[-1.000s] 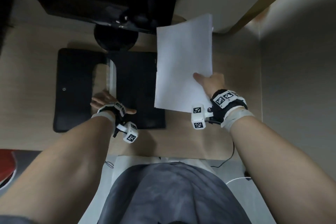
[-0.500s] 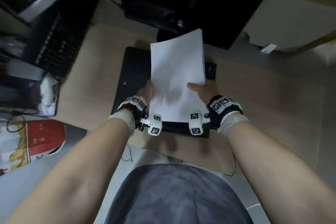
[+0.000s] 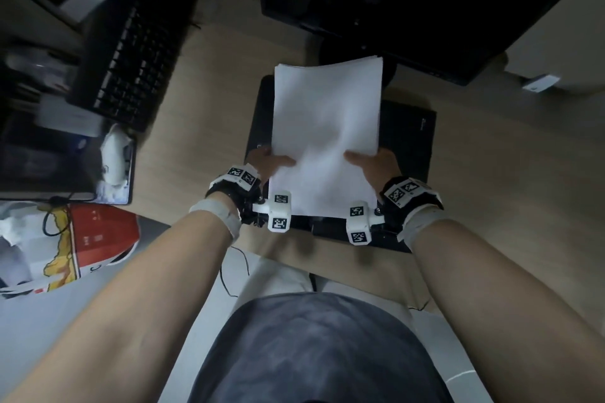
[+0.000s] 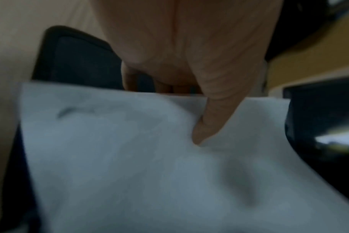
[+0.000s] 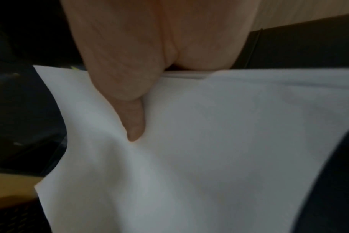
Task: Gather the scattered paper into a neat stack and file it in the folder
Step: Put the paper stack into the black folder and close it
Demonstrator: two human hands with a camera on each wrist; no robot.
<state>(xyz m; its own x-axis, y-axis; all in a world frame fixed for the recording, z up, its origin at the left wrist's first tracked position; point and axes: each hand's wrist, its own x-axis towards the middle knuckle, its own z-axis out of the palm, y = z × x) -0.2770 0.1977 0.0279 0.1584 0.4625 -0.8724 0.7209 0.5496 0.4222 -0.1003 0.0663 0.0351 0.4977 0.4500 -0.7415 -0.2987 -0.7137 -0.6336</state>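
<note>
Two hands at work: both grip one paper stack over the open folder.
Desk (image 3: 491,173): wooden; a monitor (image 3: 425,3) stands at the back, a keyboard (image 3: 131,65) at far left.
Folder (image 3: 409,141): black, lying open on the desk beneath the sheets, its halves showing on either side.
Paper stack (image 3: 327,127): gathered and roughly squared, held above the folder with its near edge low between the wrists; a little rumpled where the thumbs press.
Left hand (image 3: 271,162): clasps the stack's left edge, thumb on top, fingers behind.
Right hand (image 3: 376,162): clasps the right edge the same way.
Progress: gathering looks done; still to do, probably, are squaring the edges, laying the stack inside and closing the cover.
Change: a second ago only the right hand held the sheets, off to the right, while the left rested on the folder; now both hold them centred over it.
</note>
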